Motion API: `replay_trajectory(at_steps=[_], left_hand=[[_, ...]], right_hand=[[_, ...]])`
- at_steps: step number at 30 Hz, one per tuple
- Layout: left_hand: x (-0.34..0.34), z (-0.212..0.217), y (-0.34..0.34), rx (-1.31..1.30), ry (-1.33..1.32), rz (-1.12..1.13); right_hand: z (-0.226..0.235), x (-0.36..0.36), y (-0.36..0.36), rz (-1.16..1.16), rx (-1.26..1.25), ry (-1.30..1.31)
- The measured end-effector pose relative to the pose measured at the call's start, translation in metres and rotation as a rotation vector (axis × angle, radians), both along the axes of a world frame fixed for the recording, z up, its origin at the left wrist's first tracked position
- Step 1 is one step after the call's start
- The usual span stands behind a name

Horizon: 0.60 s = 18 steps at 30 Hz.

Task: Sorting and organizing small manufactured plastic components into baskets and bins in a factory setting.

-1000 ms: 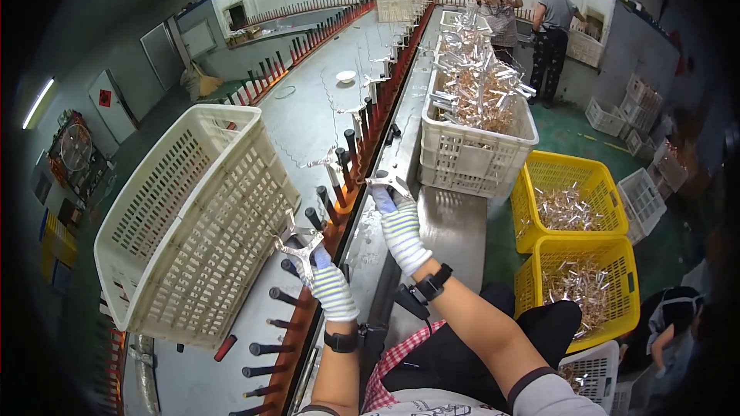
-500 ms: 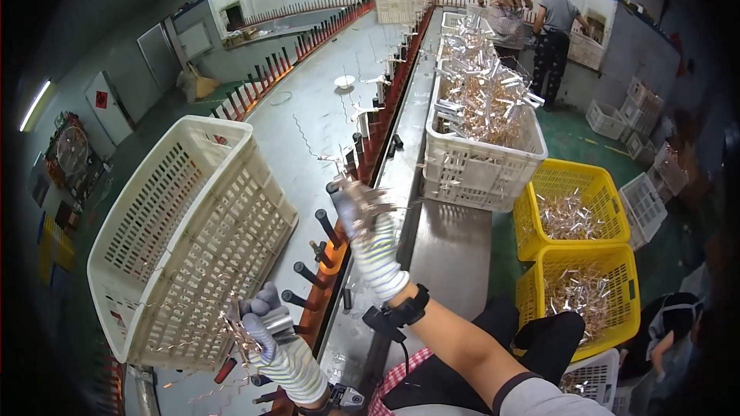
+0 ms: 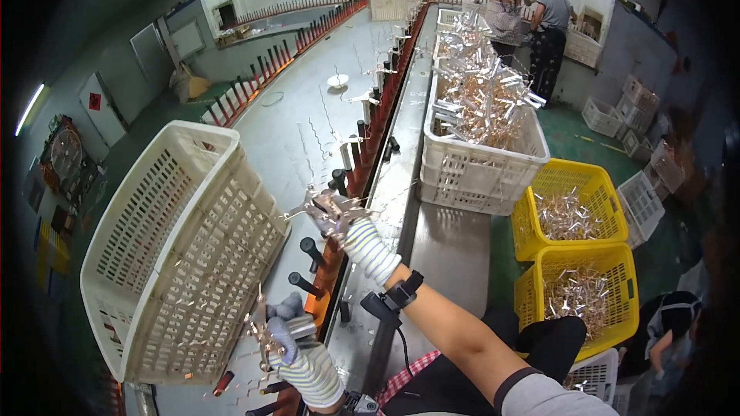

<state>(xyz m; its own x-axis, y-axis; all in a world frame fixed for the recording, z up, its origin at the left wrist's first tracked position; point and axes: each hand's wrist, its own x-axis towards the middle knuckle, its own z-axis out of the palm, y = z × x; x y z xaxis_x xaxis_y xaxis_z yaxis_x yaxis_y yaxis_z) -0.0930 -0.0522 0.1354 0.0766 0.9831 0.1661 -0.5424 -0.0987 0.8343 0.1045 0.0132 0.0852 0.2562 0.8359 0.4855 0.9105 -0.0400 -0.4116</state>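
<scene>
In the lower left, my gloved left hand [image 3: 289,339] is closed around a bunch of silver metal tubes with thin copper-coloured tails [image 3: 266,323]. My gloved right hand [image 3: 337,219], reaching farther forward over the row of pegs, is closed on a cluster of similar metal parts [image 3: 327,206]. Its fingertips are partly hidden by these parts. Black-tipped pegs [image 3: 311,249] stand on an orange-brown rail [image 3: 327,266] beside both hands. Farther along, several pegs carry silver parts [image 3: 347,142] with wavy tails lying out over the grey table [image 3: 289,127].
A tilted white crate [image 3: 200,262] stands left of my hands. White crates piled with metal parts [image 3: 486,154] line the right ledge. Two yellow crates [image 3: 574,250] holding more parts are at lower right. Two people [image 3: 505,0] stand at the back; another person [image 3: 667,331] is at right.
My right hand has moved left and nearer to me, still with metal parts in it. The left hand has shifted slightly to the right and down in the picture, keeping its bunch.
</scene>
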Motion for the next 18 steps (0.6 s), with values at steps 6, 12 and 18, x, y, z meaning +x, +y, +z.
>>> replay_trajectory(at_steps=[6,12,18], left_hand=[[0.018,0.011,-0.010,0.017,0.022,0.053],[-0.004,0.013,-0.009,-0.027,0.005,0.006],[0.008,0.021,-0.021,-0.002,0.008,0.026]], right_hand=[[-0.033,-0.031,0.005,0.009,0.446,0.212],[-0.021,-0.006,-0.018,-0.354,0.242,0.437],[-0.030,0.026,0.032,-0.043,0.046,-0.295]])
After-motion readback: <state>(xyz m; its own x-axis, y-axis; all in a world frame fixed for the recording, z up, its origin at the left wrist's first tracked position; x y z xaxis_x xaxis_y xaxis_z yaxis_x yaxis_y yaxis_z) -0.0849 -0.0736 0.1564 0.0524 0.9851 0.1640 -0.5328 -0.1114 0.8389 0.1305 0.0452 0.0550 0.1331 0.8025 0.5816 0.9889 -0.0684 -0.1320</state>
